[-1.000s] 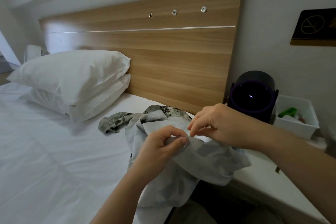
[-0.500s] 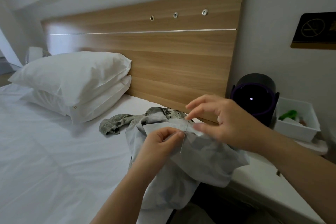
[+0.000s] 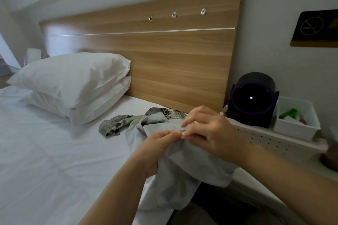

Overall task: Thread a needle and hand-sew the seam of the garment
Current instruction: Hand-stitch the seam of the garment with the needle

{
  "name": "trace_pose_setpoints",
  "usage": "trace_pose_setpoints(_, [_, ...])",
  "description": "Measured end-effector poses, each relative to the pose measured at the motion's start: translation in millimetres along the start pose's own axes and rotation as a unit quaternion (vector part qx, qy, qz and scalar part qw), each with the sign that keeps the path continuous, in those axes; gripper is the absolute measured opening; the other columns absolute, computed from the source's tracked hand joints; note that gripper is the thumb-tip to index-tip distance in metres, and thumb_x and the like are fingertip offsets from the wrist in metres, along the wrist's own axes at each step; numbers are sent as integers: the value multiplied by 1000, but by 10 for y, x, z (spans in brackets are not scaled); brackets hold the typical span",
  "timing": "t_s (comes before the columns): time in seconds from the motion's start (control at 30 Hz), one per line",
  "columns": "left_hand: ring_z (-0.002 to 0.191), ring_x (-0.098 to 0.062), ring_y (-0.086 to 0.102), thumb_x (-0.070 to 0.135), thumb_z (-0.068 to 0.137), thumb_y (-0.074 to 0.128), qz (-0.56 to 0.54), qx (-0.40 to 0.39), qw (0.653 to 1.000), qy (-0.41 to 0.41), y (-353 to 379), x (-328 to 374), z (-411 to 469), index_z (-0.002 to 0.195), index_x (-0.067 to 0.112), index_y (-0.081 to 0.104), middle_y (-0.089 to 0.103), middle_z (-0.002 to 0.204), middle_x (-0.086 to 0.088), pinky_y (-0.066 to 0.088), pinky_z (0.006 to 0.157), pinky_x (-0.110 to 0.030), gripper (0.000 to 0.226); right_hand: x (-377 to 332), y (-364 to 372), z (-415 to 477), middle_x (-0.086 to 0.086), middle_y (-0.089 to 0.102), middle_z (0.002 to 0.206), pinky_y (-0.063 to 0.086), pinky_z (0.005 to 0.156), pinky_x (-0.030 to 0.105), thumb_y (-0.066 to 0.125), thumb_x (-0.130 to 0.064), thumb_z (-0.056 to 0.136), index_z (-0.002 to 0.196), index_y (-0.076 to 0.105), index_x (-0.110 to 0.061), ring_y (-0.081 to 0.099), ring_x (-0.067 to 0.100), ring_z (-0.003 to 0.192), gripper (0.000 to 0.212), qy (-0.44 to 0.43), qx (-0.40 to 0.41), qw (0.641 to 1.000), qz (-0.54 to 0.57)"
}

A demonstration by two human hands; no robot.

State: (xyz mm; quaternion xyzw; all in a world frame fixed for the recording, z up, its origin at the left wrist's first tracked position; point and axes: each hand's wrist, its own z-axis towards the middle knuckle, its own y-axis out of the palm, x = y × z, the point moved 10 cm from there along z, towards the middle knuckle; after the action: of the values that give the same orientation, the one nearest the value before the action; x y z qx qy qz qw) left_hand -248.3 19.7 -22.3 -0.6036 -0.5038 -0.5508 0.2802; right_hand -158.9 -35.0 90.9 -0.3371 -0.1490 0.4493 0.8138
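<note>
You had the grey garment [image 3: 175, 173] bunched at the near right edge of the bed [image 3: 45, 151], its upper fold lifted off the sheet between both hands. Your left hand [image 3: 159, 144] was curled, thumb and fingertips pinching the folded edge. Your right hand [image 3: 210, 133] met it fingertip to fingertip and pinched the same edge just to the right, with the index finger lifted clear. The needle was too small to make out, so I could not tell whether it sat inside that right pinch. It looked as though you were partway through a stitch along the seam. To do that well, you needed to keep the fold taut between the two pinches and pass the point through both layers close to the edge. Then you needed to draw the thread straight away from the cloth until it lay snug, not puckered. Holding your left thumb back from where the point came out would have spared you a prick.
</note>
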Motion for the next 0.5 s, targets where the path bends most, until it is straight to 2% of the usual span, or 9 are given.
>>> trace_pose_setpoints(0.07, [73,-23,66,18,87,62,-16,28,999,-13,-68,-22,59,98,0,68,70,86,-17,55,69,-30,22,211,-64,-6,-3,71,98,45,90,21,64,-21,88,81,68,-10,59,8,104,14,130,55,981,130])
trace_pose_setpoints(0.1, [73,-24,66,18,89,61,-17,48,999,-18,-119,-36,98,97,1,68,70,86,-17,55,70,-32,20,340,-84,-20,-5,72,96,47,91,21,63,-22,89,83,64,-9,61,6,104,14,205,85,949,224])
trace_pose_setpoints(0.17, [74,-26,65,18,90,62,-10,95,995,-30,-258,-68,182,93,3,70,70,86,-17,54,78,-37,17,536,-154,-34,1,74,83,54,85,28,56,-25,89,86,54,-9,69,13,93,16,306,173,842,409])
trace_pose_setpoints(0.23, [78,-27,65,20,90,63,0,137,990,-45,-400,-108,253,95,5,71,70,89,-17,53,82,-40,17,722,-319,-78,1,67,65,58,72,31,49,-17,94,88,49,-10,69,18,71,10,359,283,721,521])
trace_pose_setpoints(0.3, [75,-26,66,21,90,63,0,163,985,-56,-511,-151,301,94,7,71,71,85,-14,54,77,-38,16,878,-488,-204,-4,52,53,53,54,25,43,-14,99,89,50,-12,56,11,49,13,405,370,626,554])
trace_pose_setpoints(0.33, [73,-25,66,22,90,63,-5,173,983,-60,-555,-170,310,91,8,70,71,83,-13,54,74,-37,15,938,-556,-281,-6,46,50,45,46,22,41,-15,100,89,51,-13,45,7,43,16,427,396,603,545])
trace_pose_setpoints(0.37, [73,-26,66,22,90,64,-9,183,981,-62,-599,-183,316,90,9,70,71,82,-13,54,75,-37,14,983,-618,-352,-8,40,49,35,43,20,40,-16,101,88,52,-14,36,6,41,18,448,410,599,522])
trace_pose_setpoints(0.43, [78,-28,66,22,89,66,-2,198,978,-62,-664,-192,311,90,9,69,71,87,-15,53,83,-42,14,1013,-685,-433,-9,35,47,24,41,20,39,-16,101,87,52,-14,28,6,40,19,482,390,632,465])
trace_pose_setpoints(0.5, [84,-30,66,23,88,67,7,199,978,-60,-669,-187,293,90,7,69,71,92,-17,52,89,-44,16,954,-534,-392,-9,36,47,24,40,20,44,-15,99,88,54,-15,29,6,39,15,509,290,676,447])
